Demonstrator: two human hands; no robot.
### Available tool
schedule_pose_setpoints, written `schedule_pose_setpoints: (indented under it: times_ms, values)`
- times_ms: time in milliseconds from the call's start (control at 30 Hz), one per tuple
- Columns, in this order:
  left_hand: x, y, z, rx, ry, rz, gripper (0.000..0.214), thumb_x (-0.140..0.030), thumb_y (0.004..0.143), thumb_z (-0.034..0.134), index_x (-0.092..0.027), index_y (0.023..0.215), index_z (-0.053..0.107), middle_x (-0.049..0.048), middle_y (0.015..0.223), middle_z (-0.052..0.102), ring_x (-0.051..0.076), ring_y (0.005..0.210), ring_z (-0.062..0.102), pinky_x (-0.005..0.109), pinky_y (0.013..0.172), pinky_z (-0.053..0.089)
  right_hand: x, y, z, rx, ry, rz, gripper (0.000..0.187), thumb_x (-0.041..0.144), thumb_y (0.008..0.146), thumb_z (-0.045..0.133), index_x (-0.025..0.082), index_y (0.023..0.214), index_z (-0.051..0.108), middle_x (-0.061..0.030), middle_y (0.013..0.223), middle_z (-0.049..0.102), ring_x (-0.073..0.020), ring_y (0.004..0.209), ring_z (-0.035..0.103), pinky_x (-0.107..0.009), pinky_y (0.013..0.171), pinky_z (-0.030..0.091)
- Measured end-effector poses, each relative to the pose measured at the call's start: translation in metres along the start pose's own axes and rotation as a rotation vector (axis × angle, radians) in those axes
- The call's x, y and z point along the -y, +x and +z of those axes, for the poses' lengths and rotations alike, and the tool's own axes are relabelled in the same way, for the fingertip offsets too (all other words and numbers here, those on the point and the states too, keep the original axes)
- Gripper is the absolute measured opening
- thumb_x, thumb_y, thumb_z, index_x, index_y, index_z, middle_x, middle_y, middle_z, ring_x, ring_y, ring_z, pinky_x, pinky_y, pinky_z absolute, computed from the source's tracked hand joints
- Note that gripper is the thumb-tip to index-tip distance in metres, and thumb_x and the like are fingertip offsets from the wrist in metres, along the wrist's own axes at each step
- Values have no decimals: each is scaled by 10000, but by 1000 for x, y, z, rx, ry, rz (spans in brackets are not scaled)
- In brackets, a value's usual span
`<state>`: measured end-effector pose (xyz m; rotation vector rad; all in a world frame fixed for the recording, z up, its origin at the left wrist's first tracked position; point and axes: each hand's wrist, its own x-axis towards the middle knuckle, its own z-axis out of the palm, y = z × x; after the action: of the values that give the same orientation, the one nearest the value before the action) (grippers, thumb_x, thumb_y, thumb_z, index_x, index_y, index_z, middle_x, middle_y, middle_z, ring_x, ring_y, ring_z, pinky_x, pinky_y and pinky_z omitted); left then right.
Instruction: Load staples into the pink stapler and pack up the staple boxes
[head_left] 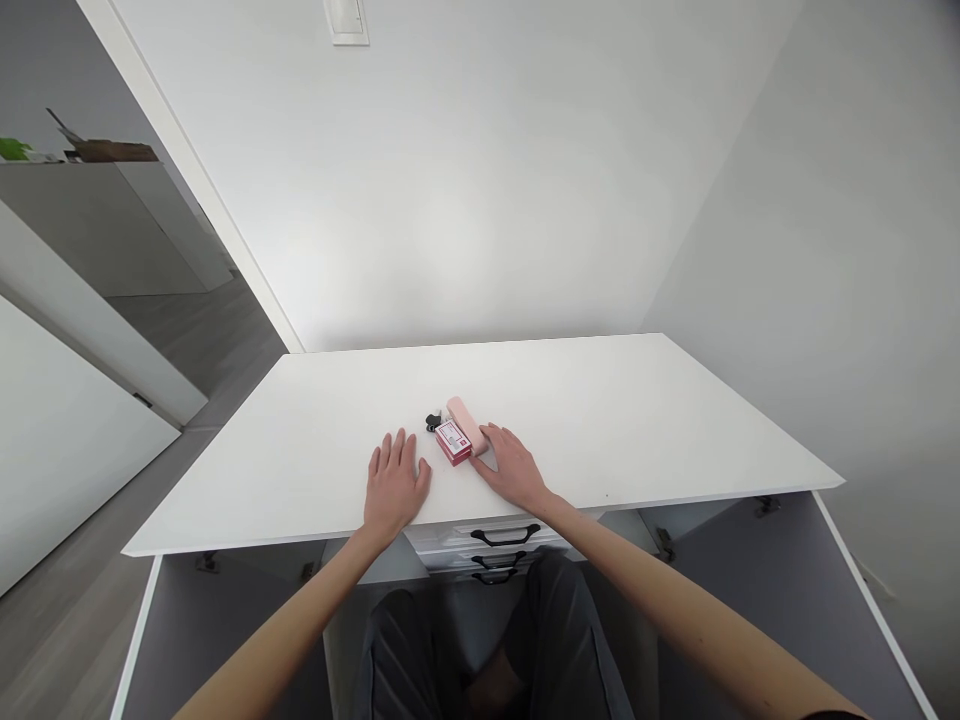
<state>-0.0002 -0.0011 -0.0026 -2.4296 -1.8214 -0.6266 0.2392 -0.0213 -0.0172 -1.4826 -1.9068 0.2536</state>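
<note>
On the white cabinet top (pixel 622 420), my left hand (pixel 395 478) lies palm down with its fingers spread, holding nothing. My right hand (pixel 514 468) is at the near end of a long, rounded pink case (pixel 465 422); the thumb and fingers sit on either side of that end. Close against the case lies a small red and white box (pixel 453 443), its near corner beside my right thumb. A small black object (pixel 433 421) lies just left of the box, too small to make out. It is between the box and my left hand.
Below the top are drawers with black handles (pixel 499 563). The cabinet doors stand open at left (pixel 217 620) and right (pixel 780 590). My legs (pixel 555 640) are between them. A wall (pixel 480 180) rises behind, with a switch (pixel 347 18). A doorway opens at left.
</note>
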Motion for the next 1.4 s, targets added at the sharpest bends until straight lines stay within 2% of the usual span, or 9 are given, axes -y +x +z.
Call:
schedule_pose_setpoints:
  times_ms: [167, 300, 500, 733, 833, 967, 1133, 1267, 1400]
  values:
    - [4, -1, 0, 17, -49, -11, 546, -381, 1012, 408, -137, 1483, 540, 173, 1633, 473, 379, 1580, 324, 584, 1288, 257, 1, 1, -4, 12, 3, -42, 458, 430, 1003, 621, 228, 1406, 541, -118, 1433, 653, -300, 1435, 529, -515, 1181, 458]
    - [8, 5, 0, 47, -122, 16, 603, -361, 997, 433, -120, 1550, 421, 183, 1618, 487, 362, 1587, 315, 575, 1300, 240, 1, 2, -3, 3, -15, -66, 428, 445, 1003, 629, 228, 1367, 566, -126, 1438, 648, -310, 1428, 534, -523, 1190, 442]
    - [2, 27, 2, 94, -261, 95, 588, -215, 948, 401, -138, 1527, 339, 179, 1532, 568, 279, 1492, 482, 528, 1278, 301, -1, 3, 0, -15, -48, -79, 417, 460, 1004, 631, 221, 1342, 581, -129, 1432, 656, -299, 1422, 539, -511, 1195, 436]
    - [-6, 33, 2, 115, -319, 158, 618, -133, 916, 378, -170, 1531, 330, 142, 1539, 574, 256, 1492, 479, 521, 1278, 284, 2, 3, -2, -12, -56, -72, 385, 440, 1012, 621, 200, 1313, 609, -145, 1437, 652, -311, 1427, 534, -509, 1206, 419]
    - [-6, 28, -3, 114, -414, 94, 599, -184, 925, 410, -184, 1522, 357, 146, 1558, 543, 281, 1449, 521, 507, 1223, 372, 4, 2, -3, -4, -59, -66, 389, 441, 1019, 604, 205, 1329, 607, -148, 1443, 649, -308, 1437, 526, -521, 1202, 422]
    - [-6, 21, -7, 98, -537, -9, 527, -294, 932, 504, -223, 1448, 423, 122, 1486, 601, 281, 1393, 571, 477, 1169, 439, 4, 2, -4, 9, -58, -66, 402, 447, 1023, 595, 198, 1339, 605, -153, 1452, 645, -314, 1439, 525, -524, 1200, 421]
    - [-8, 17, -9, 117, -494, 66, 732, -405, 825, 716, -246, 1468, 404, 122, 1504, 585, 316, 1398, 563, 477, 1159, 443, 4, 1, -3, 13, -57, -57, 397, 449, 1023, 601, 193, 1327, 607, -150, 1464, 640, -318, 1445, 522, -517, 1202, 418]
    - [-11, 17, -10, 121, -488, 41, 752, -538, 856, 736, -251, 1465, 402, 127, 1476, 610, 318, 1378, 573, 486, 1136, 445, 3, 0, -2, 8, -60, -63, 399, 444, 1025, 600, 187, 1330, 603, -154, 1461, 641, -321, 1445, 522, -518, 1201, 417]
    - [-12, 18, -11, 130, -554, -8, 797, -569, 850, 757, -262, 1474, 368, 119, 1403, 666, 307, 1343, 605, 490, 1128, 447, 3, 0, -2, 3, -63, -65, 395, 444, 1028, 594, 186, 1327, 604, -151, 1462, 642, -320, 1444, 522, -515, 1203, 414]
